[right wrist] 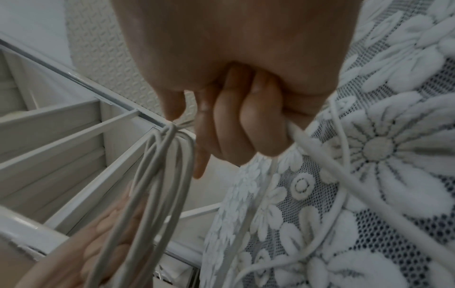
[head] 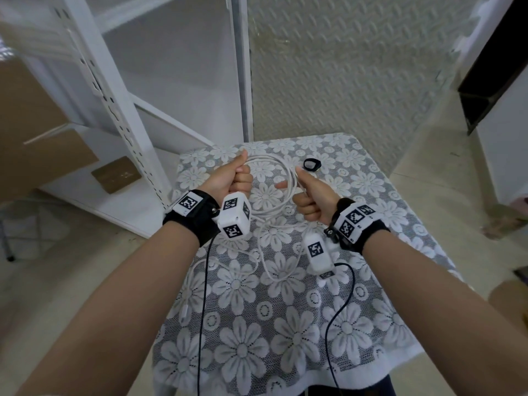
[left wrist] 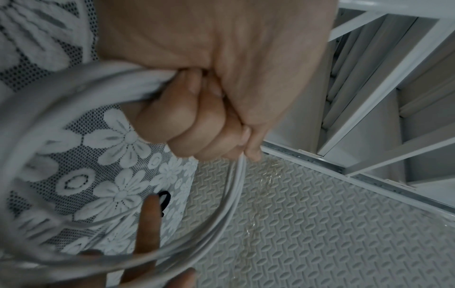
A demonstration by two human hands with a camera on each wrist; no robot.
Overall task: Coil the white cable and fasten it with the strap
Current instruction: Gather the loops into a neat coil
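while both hands (head: 237, 178) (head: 311, 195) clutch the white cable (head: 281, 172), the strap (head: 312, 164) lies beside.

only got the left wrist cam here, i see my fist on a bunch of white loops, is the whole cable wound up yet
Observer: No. In the head view a long slack run of the white cable trails loose over the lace tablecloth toward you.
Operator: ok whats the other hand doing
Observer: The right hand grips the cable too; the right wrist view shows a strand leaving under its curled fingers.
Operator: and the strap, i just see a black bit behind a finger
Observer: The black strap lies as a small loop on the tablecloth beyond the right hand, untouched.
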